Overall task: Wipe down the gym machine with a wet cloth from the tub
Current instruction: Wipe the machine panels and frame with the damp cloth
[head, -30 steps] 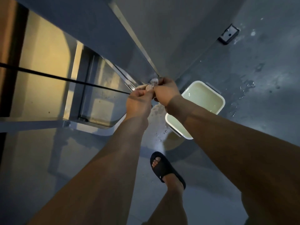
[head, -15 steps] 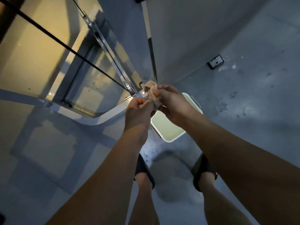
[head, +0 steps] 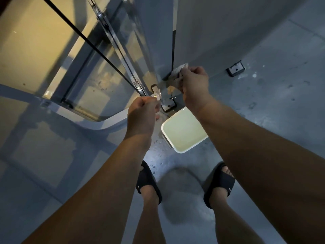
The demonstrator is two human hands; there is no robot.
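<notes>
View straight down from a person's head onto a smooth grey floor (head: 263,106), speckled with water drops in front of the feet. A gym machine (head: 154,41) fills the upper left: a flat grey metal upright, a pale curved base frame, a shiny rail and a thin black cable (head: 84,39) running diagonally. A white rectangular tub (head: 182,131) with rounded corners sits on the floor beside the machine's foot, holding pale water. Two black slide sandals (head: 149,182) stand below it.

The right hand (head: 193,83) has its fingers curled round a crumpled, pale cloth (head: 176,74) — the cloth sits against the lower edge of the upright, above the tub. The left hand (head: 142,111) is curled like a fist near the machine's foot; whether it grips anything cannot be told.

Half a second earlier both hands met on the cloth; now they are apart, and only the right holds it.
</notes>
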